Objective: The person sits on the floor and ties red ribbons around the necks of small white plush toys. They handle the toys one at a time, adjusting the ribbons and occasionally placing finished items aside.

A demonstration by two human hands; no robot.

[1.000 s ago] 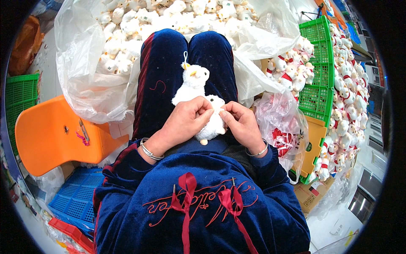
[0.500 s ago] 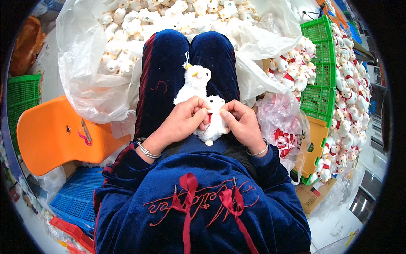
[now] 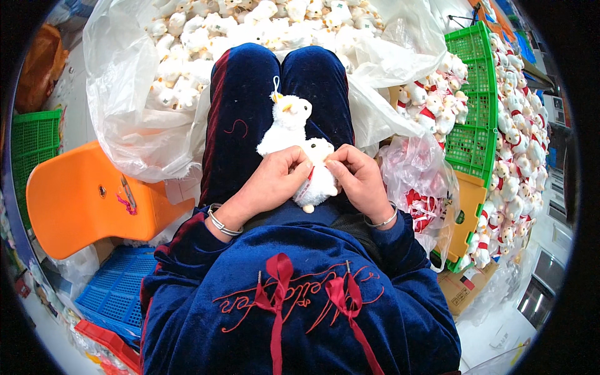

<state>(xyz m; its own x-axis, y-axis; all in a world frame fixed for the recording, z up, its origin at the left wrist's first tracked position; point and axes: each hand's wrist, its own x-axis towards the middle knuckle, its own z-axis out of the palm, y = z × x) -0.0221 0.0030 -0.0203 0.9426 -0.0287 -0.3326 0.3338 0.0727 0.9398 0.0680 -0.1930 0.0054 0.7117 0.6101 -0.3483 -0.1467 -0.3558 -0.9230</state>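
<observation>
A small white plush toy [image 3: 320, 186] with a dark eye sits upright in my lap, a bit of red at its neck. My left hand [image 3: 280, 178] pinches at the left side of its neck, thumb against the bent fingers. At the other side of the neck, my right hand [image 3: 361, 182] pinches too, its fingertips close to the left ones. What lies between the fingertips is too small to make out. Just beyond, a second white plush toy [image 3: 286, 128] with a yellow bit and a white hanging loop rests on my thighs, touched by neither hand's fingertips.
Beyond my knees, a big clear plastic bag [image 3: 125, 119] holds a heap of white plush toys [image 3: 206, 37]. At right are a bag with red pieces [image 3: 420, 209], a green crate [image 3: 469, 112] and plush toys with red scarves [image 3: 512, 156]. An orange chair [image 3: 69, 200] stands left.
The plush toy between my hands has turned and tilted slightly, and its red bit shows less. My left hand has shifted a little; both hands stay at its neck.
</observation>
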